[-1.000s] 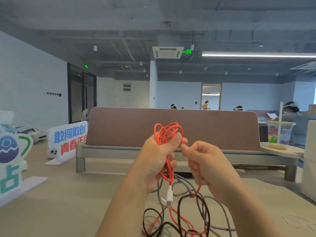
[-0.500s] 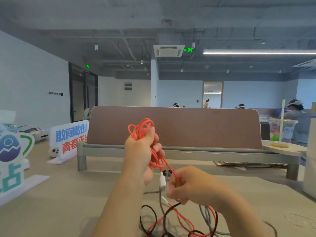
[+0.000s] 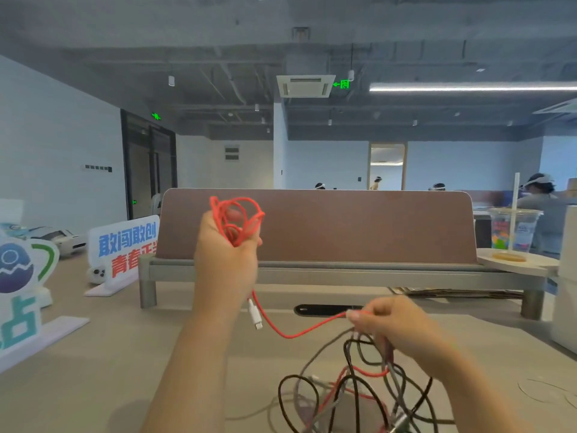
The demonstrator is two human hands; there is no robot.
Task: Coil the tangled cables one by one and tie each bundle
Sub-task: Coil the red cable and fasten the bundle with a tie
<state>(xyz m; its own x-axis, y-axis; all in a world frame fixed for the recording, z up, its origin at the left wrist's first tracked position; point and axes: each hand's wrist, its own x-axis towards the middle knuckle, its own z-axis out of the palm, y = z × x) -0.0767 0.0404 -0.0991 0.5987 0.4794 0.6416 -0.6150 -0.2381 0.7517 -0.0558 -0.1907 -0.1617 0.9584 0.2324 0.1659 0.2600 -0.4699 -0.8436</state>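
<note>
My left hand (image 3: 225, 264) is raised in front of the divider and grips a small coil of red cable (image 3: 238, 217); loops stick out above my fist. A white plug (image 3: 254, 314) dangles below that hand. From it the red cable sags and runs right to my right hand (image 3: 395, 326), which pinches it between thumb and fingertips low over the table. Below my right hand lies a tangle of black, grey and red cables (image 3: 359, 392) on the beige table (image 3: 118, 364).
A brown divider panel (image 3: 343, 226) on a grey shelf crosses the table behind my hands. Printed signs (image 3: 125, 245) stand at the left. A plastic cup with a straw (image 3: 512, 232) sits on a round stand at the right. A black cable slot (image 3: 324, 309) lies ahead.
My left hand has carried the red coil up and to the left. My right hand has dropped from the coil and slid right along the red cable, drawing a length out of the tangle.
</note>
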